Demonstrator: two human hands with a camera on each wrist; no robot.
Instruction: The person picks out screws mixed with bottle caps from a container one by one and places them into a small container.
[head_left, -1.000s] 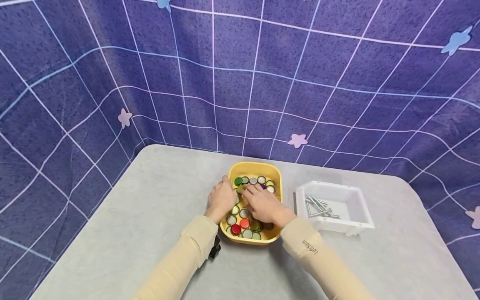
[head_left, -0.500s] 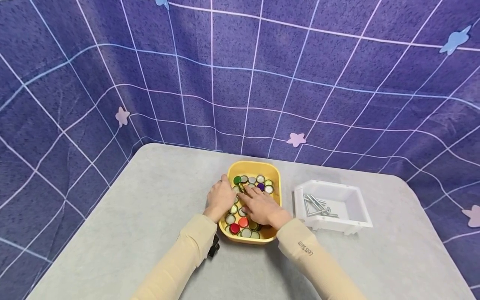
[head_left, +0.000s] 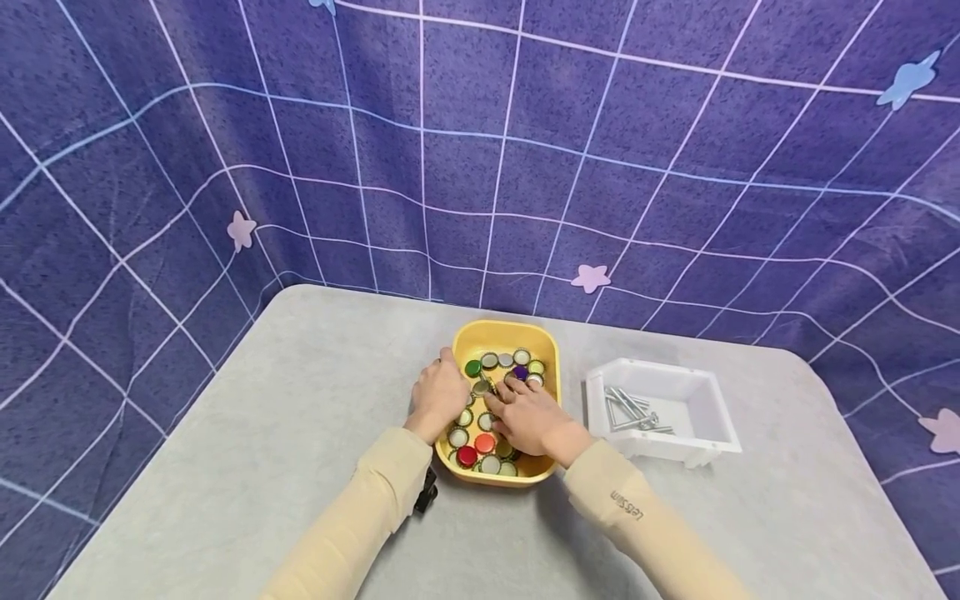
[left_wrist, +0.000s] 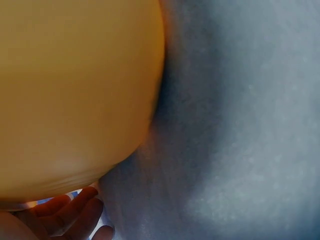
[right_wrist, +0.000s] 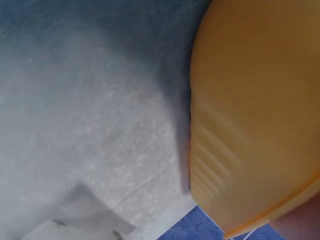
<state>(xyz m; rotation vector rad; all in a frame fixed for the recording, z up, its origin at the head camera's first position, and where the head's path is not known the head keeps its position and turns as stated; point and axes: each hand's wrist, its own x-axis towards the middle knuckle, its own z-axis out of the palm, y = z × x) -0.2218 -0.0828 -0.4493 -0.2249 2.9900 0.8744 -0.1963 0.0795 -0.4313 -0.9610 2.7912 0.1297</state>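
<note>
A yellow plastic bin (head_left: 506, 332) holds several bottle caps, among them a green cap (head_left: 472, 367), a red cap (head_left: 467, 456), an orange cap (head_left: 484, 442) and a purple cap (head_left: 519, 373). My left hand (head_left: 441, 393) grips the bin's left rim; in the left wrist view its fingers (left_wrist: 82, 215) lie along the outside wall. Inside the bin, my right hand (head_left: 528, 417) reaches over the right rim, fingers extended among the caps. A cap tipped on edge (head_left: 489, 383) is beside its fingertips. The palm hides the caps beneath it.
To the right of the yellow bin stands a white bin (head_left: 697, 417) with several metal bolts (head_left: 633, 408) in it. Both rest on a grey table (head_left: 337, 358). A purple gridded cloth (head_left: 465, 167) hangs behind the table.
My right hand's fingers have shifted slightly among the caps, and the cap near the fingertips has tipped and moved. The left hand keeps its grip on the rim.
</note>
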